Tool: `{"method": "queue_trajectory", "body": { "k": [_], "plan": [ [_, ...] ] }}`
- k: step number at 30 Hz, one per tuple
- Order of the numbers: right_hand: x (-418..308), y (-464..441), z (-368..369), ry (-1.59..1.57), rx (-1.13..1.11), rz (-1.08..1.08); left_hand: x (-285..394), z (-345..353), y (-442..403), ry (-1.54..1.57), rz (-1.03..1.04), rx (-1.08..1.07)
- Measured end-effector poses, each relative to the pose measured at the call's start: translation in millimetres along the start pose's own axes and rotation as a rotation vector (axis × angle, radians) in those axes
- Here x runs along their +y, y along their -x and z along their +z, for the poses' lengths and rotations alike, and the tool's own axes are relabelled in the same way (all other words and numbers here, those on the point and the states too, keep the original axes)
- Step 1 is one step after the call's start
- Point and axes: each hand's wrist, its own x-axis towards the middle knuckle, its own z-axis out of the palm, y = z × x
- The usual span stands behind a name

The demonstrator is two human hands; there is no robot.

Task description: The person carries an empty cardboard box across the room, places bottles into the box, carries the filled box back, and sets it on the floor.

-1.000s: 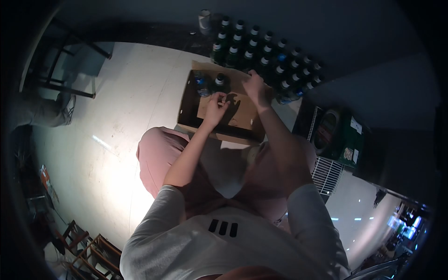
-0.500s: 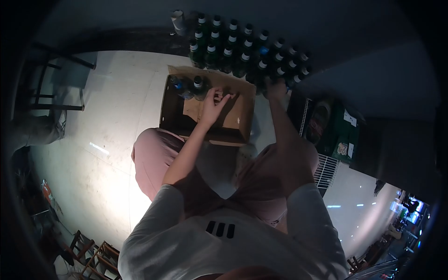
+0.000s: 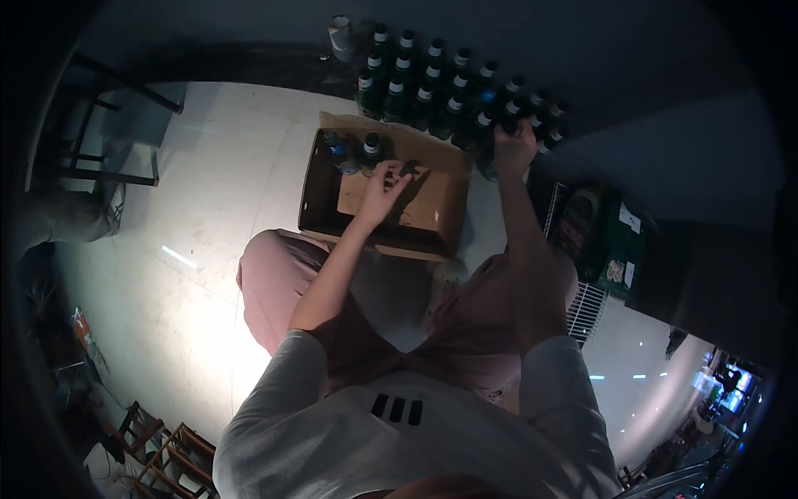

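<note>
My left hand (image 3: 384,190) is over the cardboard box (image 3: 460,204), its fingers loosely curled and apart, holding nothing. Just beyond it in the box stands a green bottle (image 3: 371,150), with a bottle with a blue label (image 3: 337,150) to its left. My right hand (image 3: 516,151) is at the front right of the bottle group, its fingers closed around the top of a green bottle that the hand mostly hides. Several green bottles (image 3: 426,108) with pale neck labels stand upright in rows beyond the box.
A white cup-like container (image 3: 340,37) stands left of the rows. To the right are a white wire rack (image 3: 587,312) and a dark green crate (image 3: 622,249). A dark-framed chair (image 3: 104,133) and another person's leg (image 3: 75,218) are at left.
My right hand has moved up and slightly away, onto a bottle top. My left hand stays over the box. The view has shifted, so the bottles and box appear farther right.
</note>
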Motion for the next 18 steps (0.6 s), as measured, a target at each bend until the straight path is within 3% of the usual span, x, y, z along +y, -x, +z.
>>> {"method": "queue_trajectory", "body": {
  "k": [3,6,8,11,14,18],
  "plan": [
    [-78,-4,-44,-0.054,-0.102,0.116,-5,-4,1,0.010,0.045,0.005],
    [-133,3,-74,-0.140,-0.139,0.101,-13,-17,2,0.011,-0.013,-0.026],
    [-154,8,-83,-0.158,-0.162,0.095,-15,-22,2,0.005,0.052,0.002],
    [-147,13,-73,-0.282,-0.213,0.120,-17,-28,1,0.012,0.065,0.029],
    [-135,25,-48,-0.363,-0.273,-0.104,-8,-35,4,0.022,0.043,0.070],
    [-147,44,-22,-0.179,-0.433,-0.018,-8,-47,6,-0.047,0.070,0.163]
  ]
}}
